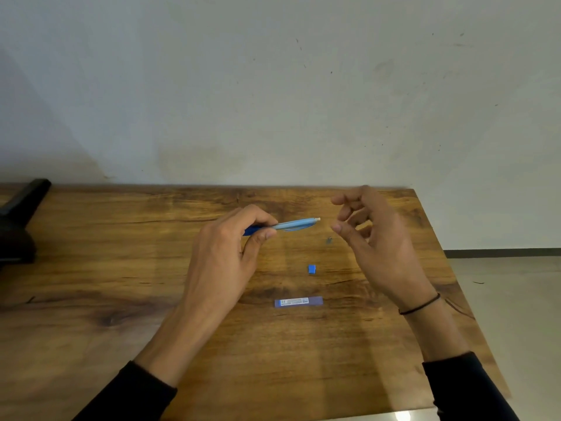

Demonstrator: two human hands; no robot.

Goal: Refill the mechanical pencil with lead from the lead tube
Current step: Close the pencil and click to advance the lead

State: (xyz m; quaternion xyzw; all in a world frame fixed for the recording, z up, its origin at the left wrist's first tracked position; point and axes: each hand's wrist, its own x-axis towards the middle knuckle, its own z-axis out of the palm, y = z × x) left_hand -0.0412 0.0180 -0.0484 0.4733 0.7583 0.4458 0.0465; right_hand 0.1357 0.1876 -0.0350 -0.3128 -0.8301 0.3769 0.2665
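Bare wooden table (127, 268) lies open left of the left hand (224, 256); between it and the right hand (382, 238), a small blue cap (311, 269) and, nearer the person, the lead tube (298, 301) lie on the wood; a black object (18, 220) stands at the far left edge

We see a wood-grain surface (121, 268) with a soft sheen; the pencil (293, 224) looks like smooth translucent plastic; the lead tube (299, 301) clear plastic; the wall (273, 86) matt, scuffed.
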